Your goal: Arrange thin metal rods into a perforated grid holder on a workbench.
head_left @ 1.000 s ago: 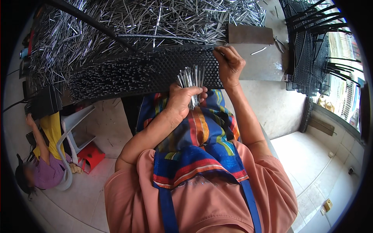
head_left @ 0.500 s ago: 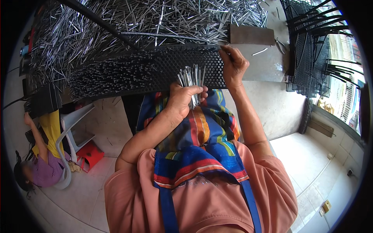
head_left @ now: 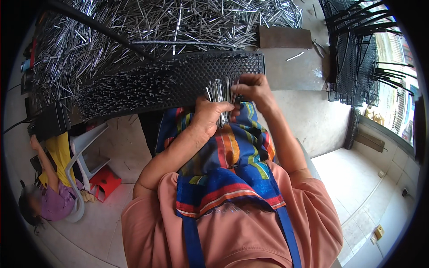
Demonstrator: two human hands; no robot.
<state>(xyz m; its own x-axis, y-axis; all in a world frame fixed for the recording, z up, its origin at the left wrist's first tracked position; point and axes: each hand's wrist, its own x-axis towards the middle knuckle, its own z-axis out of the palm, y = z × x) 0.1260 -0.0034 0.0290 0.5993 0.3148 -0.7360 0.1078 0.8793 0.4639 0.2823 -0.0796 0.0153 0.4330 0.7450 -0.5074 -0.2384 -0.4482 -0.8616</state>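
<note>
My left hand [head_left: 208,117] is closed around an upright bundle of thin metal strips [head_left: 216,93], their shiny ends fanning out above the thumb. At the bundle's right edge, my right hand [head_left: 256,91] pinches with thumb and fingers at a strip; the exact hold is partly hidden. Both hands are over the near edge of a long black perforated tray [head_left: 241,64] with rows of round holes. Many strips [head_left: 129,87] stand upright in its left and middle part, while the holes toward its right end show bare.
A big heap of loose metal strips [head_left: 210,22] lies behind the tray. A brown plate [head_left: 285,37], pliers [head_left: 318,49] and a single strip [head_left: 295,56] rest on the table at right. Black mesh racks [head_left: 357,58] stand farther right. Another person [head_left: 58,201] is at lower left.
My right hand has come from the tray's far right edge down and left to the bundle. My left hand keeps its hold, nearly unmoved.
</note>
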